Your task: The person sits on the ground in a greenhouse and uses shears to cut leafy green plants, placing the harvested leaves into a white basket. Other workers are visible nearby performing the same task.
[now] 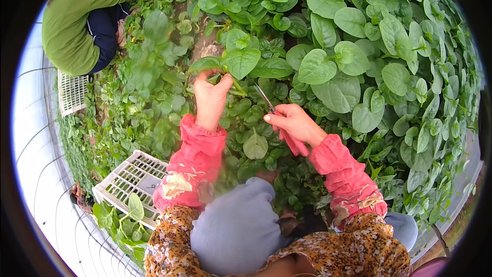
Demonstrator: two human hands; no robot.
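My left hand is closed around the stem of a leafy green shoot, whose broad leaves spread above and to the right of my fingers. Just right of it, my right hand grips a pair of scissors with red handles. The metal blades point up and left toward the stem end below my left hand, apart from it as far as I can see. Pink sleeve covers wrap both my forearms.
Dense broad-leaved plants fill the right side. A white slatted crate lies at my left, with cut greens beside it. Farther left, a person in a green shirt crouches by another white crate. Plastic sheeting borders the bed.
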